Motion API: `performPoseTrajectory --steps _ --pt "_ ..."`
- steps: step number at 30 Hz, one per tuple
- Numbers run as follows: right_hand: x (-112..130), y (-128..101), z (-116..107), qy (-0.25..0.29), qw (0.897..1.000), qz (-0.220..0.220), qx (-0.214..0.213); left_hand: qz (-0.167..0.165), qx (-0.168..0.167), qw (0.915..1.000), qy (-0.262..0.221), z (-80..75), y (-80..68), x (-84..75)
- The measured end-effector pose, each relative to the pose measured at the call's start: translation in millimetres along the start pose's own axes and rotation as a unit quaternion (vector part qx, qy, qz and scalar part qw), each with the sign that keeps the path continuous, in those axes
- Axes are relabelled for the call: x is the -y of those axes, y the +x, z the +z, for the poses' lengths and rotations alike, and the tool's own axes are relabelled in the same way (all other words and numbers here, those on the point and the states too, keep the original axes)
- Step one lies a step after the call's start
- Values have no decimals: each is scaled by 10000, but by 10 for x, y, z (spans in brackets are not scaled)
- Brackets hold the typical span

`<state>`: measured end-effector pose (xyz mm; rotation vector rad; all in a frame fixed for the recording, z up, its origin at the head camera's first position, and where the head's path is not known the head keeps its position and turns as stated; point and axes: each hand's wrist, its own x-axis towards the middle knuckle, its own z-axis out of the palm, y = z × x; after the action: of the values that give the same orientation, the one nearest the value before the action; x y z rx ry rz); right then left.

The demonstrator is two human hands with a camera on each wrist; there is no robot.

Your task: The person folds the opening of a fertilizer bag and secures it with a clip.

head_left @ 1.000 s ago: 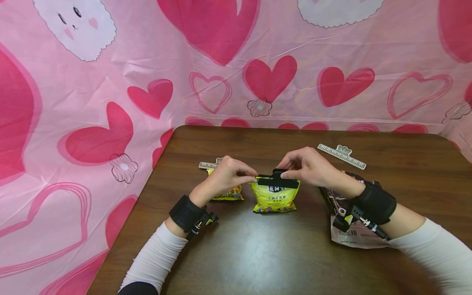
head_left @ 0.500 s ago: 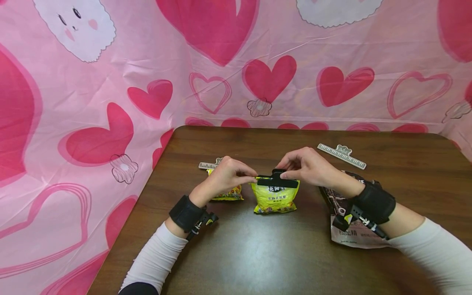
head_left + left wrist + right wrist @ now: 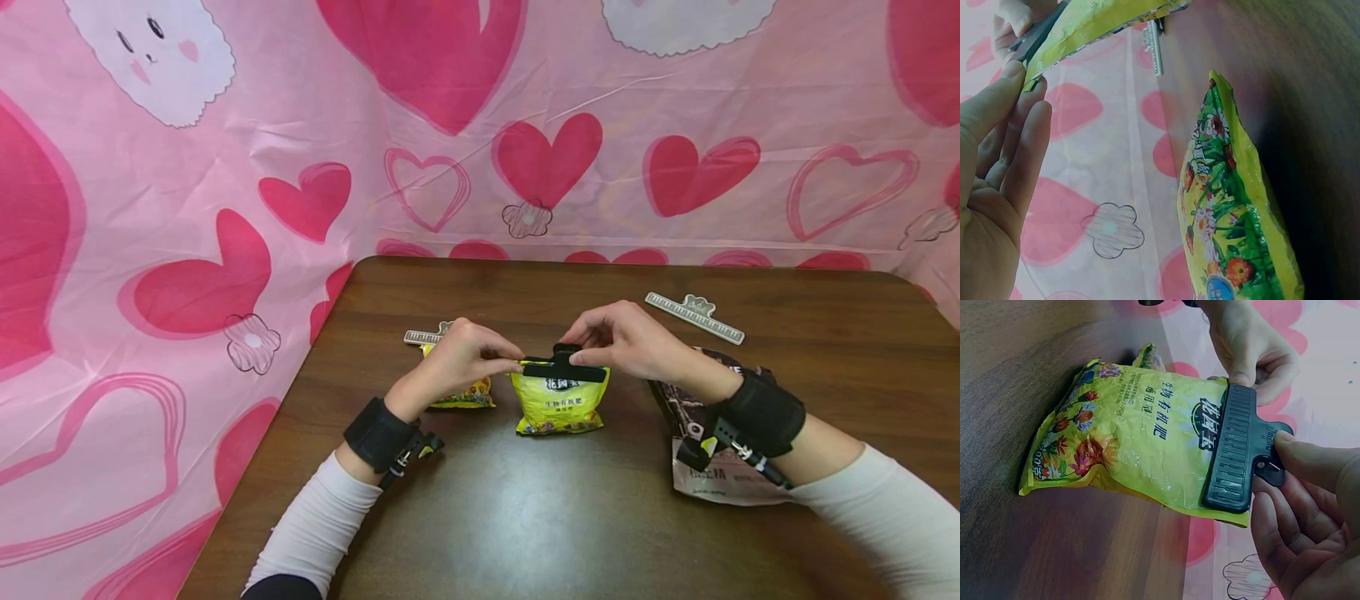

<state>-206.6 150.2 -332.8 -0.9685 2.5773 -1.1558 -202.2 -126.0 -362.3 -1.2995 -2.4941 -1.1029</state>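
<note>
A small yellow packet [image 3: 558,404] stands upright near the middle of the brown table [image 3: 525,517], its folded top edge clamped in a black clip [image 3: 564,367]. The right hand [image 3: 630,337] sits at about 2 o'clock from the packet, thumb and fingers pinching the clip's rear handle; in the right wrist view the thumb presses on that handle while the clip's ribbed bar [image 3: 1233,448] lies across the packet's top. The left hand [image 3: 457,358], at about 10 o'clock, pinches the left end of the clip and the packet's top corner between thumb and fingertips. The packet's body hangs below both grips, base on the table. A second yellow packet [image 3: 465,392] lies just behind the left hand.
</note>
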Motion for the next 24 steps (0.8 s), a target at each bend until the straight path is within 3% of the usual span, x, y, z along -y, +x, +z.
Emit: performPoseTrajectory --steps 24 --pt "-23 -44 16 236 9994 225 63 -101 64 9999 81 -5 4 -7"
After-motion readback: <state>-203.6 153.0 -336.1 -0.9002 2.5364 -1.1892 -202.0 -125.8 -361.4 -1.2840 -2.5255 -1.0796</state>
